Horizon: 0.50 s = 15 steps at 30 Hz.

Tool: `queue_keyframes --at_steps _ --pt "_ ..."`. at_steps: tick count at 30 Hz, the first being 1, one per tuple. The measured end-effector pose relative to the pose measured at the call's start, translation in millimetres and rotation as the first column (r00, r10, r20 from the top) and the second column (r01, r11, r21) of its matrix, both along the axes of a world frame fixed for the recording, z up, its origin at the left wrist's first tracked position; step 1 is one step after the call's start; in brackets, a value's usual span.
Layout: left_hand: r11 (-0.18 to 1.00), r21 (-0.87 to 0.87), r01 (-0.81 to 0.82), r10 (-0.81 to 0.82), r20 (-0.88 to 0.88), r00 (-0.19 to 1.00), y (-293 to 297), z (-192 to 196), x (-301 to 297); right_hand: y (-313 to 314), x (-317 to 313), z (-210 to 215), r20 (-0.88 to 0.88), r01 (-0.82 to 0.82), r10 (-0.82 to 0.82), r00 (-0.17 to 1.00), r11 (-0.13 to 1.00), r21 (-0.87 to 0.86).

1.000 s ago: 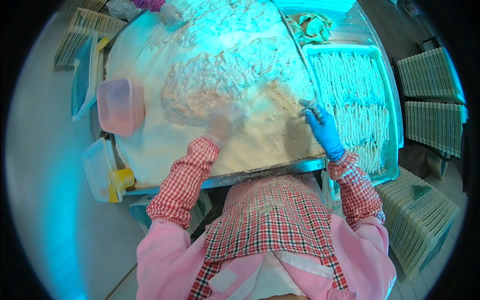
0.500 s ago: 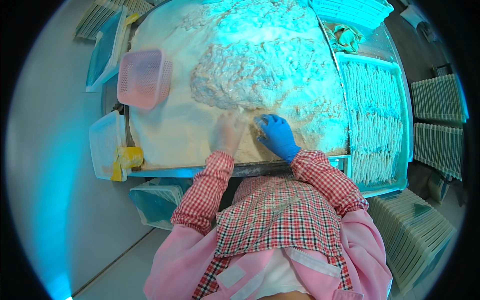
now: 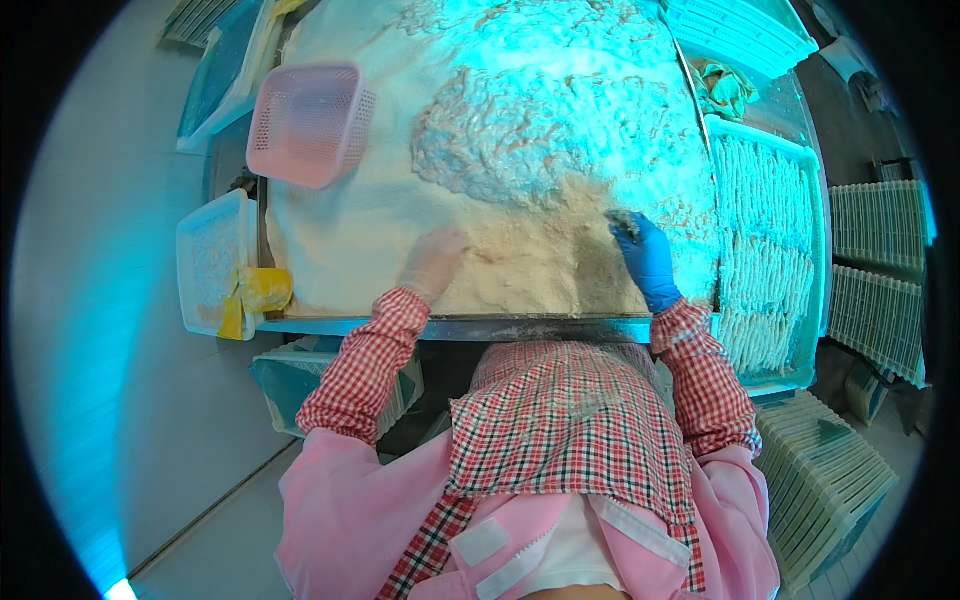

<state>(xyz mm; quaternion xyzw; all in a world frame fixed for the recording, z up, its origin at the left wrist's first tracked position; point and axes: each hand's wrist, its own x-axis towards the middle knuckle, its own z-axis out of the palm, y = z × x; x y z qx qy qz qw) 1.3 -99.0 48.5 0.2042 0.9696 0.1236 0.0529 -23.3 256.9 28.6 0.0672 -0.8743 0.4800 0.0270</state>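
My left hand (image 3: 436, 262), in a pale, see-through glove, rests low over the powder near the table's front edge. Motion blurs its fingers into the pale powder. Farther right, my right hand (image 3: 649, 262) wears a blue glove, with its fingers curled together. Greyish, powdery matter shows at those fingertips, too small to name. Between the hands lies loose beige powder (image 3: 535, 265), streaked and disturbed. Beyond them spreads a broad heap of wet-looking, powder-dusted pieces (image 3: 500, 140), lit blue on its right side.
A pink perforated basket (image 3: 305, 125) stands on the powder at left. Beside the table's left edge is a white tub (image 3: 215, 265) with a yellow cloth-like thing (image 3: 262, 290). At right, a tray (image 3: 822, 250) holds rows of coated strips. Stacked trays (image 3: 825, 480) stand lower right.
My hands have moved apart, the right one to the right and the left one slightly left. The streaked powder between them is now uncovered. The whole view has shifted a little.
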Motion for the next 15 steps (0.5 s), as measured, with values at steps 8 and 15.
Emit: queue_keyframes --at_steps 8,15 --pt "0.987 0.004 -0.159 0.159 0.022 0.987 9.4 -12.4 5.7 -10.2 10.0 -8.1 0.043 0.104 -0.103 0.994 0.994 -0.038" --pt "0.919 0.262 -0.294 0.219 0.281 0.934 19.8 -13.4 -4.1 -0.2 8.7 1.6 0.242 0.234 -0.202 0.949 0.966 -0.112"
